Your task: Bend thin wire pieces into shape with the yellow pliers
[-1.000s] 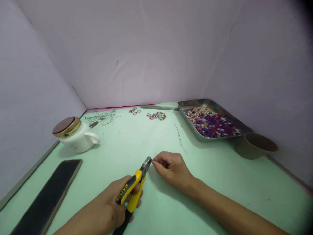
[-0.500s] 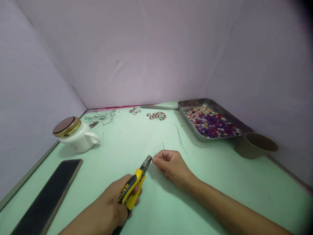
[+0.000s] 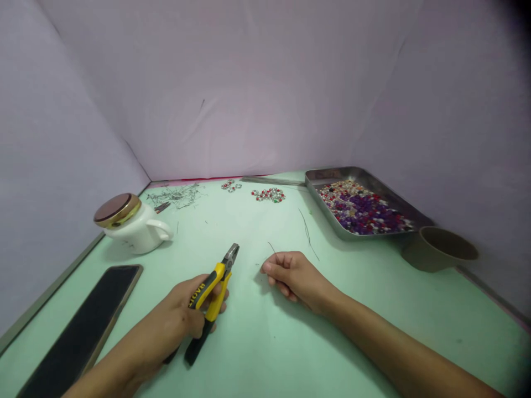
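Yellow-and-black pliers point(image 3: 215, 290) are gripped in my left hand point(image 3: 185, 307), their metal jaws pointing up and away. To the right, my right hand point(image 3: 292, 276) pinches a thin dark wire point(image 3: 272, 247) between thumb and forefinger, one end sticking up past the fingers. The plier jaws are apart from the wire. A few loose wires point(image 3: 307, 232) lie on the green table just beyond my right hand. Farther back sit small rings with red beads point(image 3: 269, 195), and a smaller group of them point(image 3: 230, 186) lies to their left.
A metal tray point(image 3: 332, 221) of mixed beads stands at the back right, with a brown cup point(image 3: 440, 249) by its near corner. On the left are a lidded white mug point(image 3: 139, 232), a phone point(image 3: 83, 326) and a heap of wire pieces point(image 3: 178, 195). Walls enclose the table.
The pliers have moved left, off the wire at my right fingertips, and their handles have spread wider. My right hand stays nearly in place, the wire now leaning left.
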Available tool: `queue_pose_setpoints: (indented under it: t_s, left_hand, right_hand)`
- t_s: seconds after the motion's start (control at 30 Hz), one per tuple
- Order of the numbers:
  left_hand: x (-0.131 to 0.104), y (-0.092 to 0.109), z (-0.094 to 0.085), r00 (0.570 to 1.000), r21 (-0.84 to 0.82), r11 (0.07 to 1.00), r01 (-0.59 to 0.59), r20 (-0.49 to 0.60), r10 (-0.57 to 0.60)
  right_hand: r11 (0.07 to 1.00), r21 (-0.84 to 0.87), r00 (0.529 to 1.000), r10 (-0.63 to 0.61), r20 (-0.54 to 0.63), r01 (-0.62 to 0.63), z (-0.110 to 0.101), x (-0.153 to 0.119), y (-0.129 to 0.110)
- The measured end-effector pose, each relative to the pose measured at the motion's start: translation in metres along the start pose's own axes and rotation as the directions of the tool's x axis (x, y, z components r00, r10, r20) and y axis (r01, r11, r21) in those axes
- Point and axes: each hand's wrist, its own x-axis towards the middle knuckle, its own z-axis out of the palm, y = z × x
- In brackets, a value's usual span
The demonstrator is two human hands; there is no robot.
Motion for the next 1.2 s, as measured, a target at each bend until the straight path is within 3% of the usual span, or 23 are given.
queue_pose_setpoints:
  t_s: [0.2, 0.37, 0.53, 0.63, 0.83, 1.2]
  left_hand:
    - [0.004, -0.005, 0.002, 0.999, -0.031, 0.999, -0.03, 0.028, 0.031]
    - [0.002, -0.001, 0.005, 1.0, 0.014, 1.0, -0.002, -0.019, 0.002]
    - [0.001, 0.0, 0.005, 0.999, 0.043, 0.999, -0.025, 0.035, 0.024]
    - [0.0, -0.004, 0.004, 0.997, 0.071, 0.997, -0.022, 0.072, 0.017]
    - [-0.008, -0.008, 0.009, 0.994, 0.187, 0.982, 0.038, 0.098, -0.057]
    - [-0.009, -0.003, 0.013, 0.988, 0.209, 0.978, -0.013, 0.155, -0.02]
  right_hand:
    - [0.991, 0.132, 0.999, -0.035, 0.003, 0.034, 0.001, 0.002, 0.004]
    - [0.982, 0.19, 0.998, -0.024, 0.055, 0.013, 0.004, -0.001, 0.005]
    - [0.976, 0.214, 0.999, -0.041, 0.021, 0.036, 0.005, 0.0, 0.006]
    - [0.983, 0.148, 0.992, -0.095, -0.081, 0.106, 0.007, 0.0, 0.009]
    - [0.945, -0.172, 0.918, -0.313, -0.242, 0.277, 0.012, -0.002, 0.016]
    - [0.974, -0.083, 0.952, -0.223, -0.21, 0.21, 0.016, -0.005, 0.011]
